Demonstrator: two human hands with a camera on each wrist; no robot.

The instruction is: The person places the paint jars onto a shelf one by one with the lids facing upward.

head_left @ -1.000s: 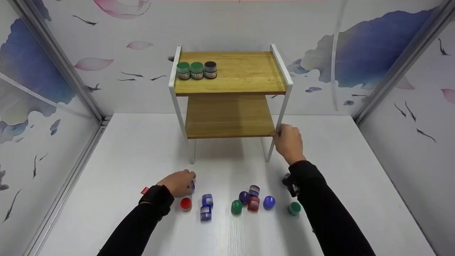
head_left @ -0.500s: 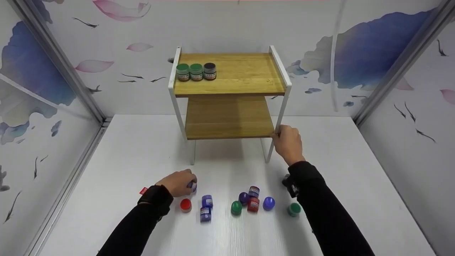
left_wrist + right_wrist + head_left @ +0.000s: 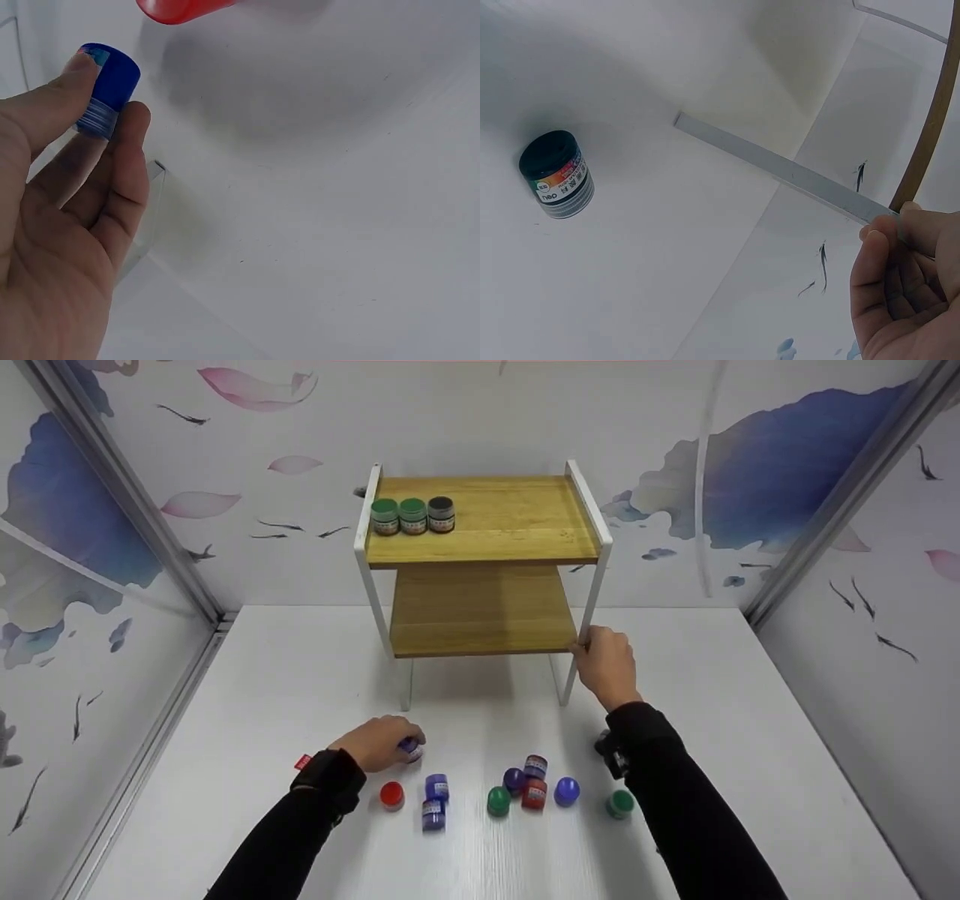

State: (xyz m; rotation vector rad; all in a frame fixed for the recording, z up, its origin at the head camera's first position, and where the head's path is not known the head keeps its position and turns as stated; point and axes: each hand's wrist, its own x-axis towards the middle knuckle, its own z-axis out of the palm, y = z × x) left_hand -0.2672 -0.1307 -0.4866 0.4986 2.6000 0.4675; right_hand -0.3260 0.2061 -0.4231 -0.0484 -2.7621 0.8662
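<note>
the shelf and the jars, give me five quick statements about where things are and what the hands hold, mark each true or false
1. A black-lidded jar stands on the shelf's top level. True.
2. In the head view, it is leftmost in its row. False: it is rightmost, beside two green-lidded jars.
3. The right hand grips a shelf leg. True.
4. The left hand grips the shelf too. False: its fingers hold a blue jar.
5. A red jar is on the table. True.
</note>
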